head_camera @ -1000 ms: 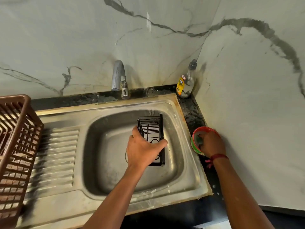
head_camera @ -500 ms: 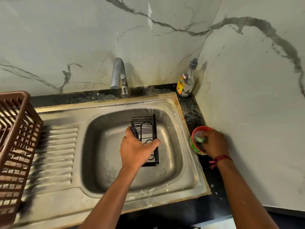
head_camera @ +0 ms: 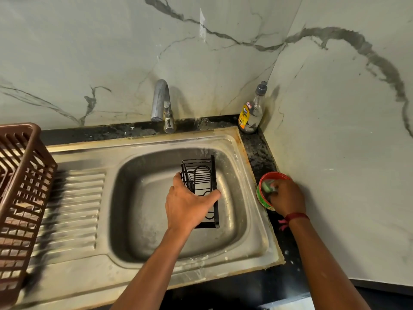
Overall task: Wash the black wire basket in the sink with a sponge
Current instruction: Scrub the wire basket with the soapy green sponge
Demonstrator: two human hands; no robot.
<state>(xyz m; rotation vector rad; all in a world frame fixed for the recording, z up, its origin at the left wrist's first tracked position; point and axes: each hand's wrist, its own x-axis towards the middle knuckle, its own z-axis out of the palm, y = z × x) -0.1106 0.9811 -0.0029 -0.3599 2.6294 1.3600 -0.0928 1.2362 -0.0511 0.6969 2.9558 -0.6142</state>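
Two hands, two jobs: our left hand (head_camera: 190, 204) grips the black wire basket (head_camera: 201, 186) inside the steel sink basin (head_camera: 143, 220), its long axis running away from us. Our right hand (head_camera: 287, 198), well to the basket's right, pinches the green sponge (head_camera: 267, 186) in a red-rimmed bowl (head_camera: 271, 174); the sponge must travel leftward.

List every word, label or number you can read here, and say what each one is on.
Dish soap bottle in the corner: yellow label with a small red mark and dark lettering, too small and blurred to read.
Red and green bowl on the counter: a pattern, no legible text.
Nothing else in view carries writing.
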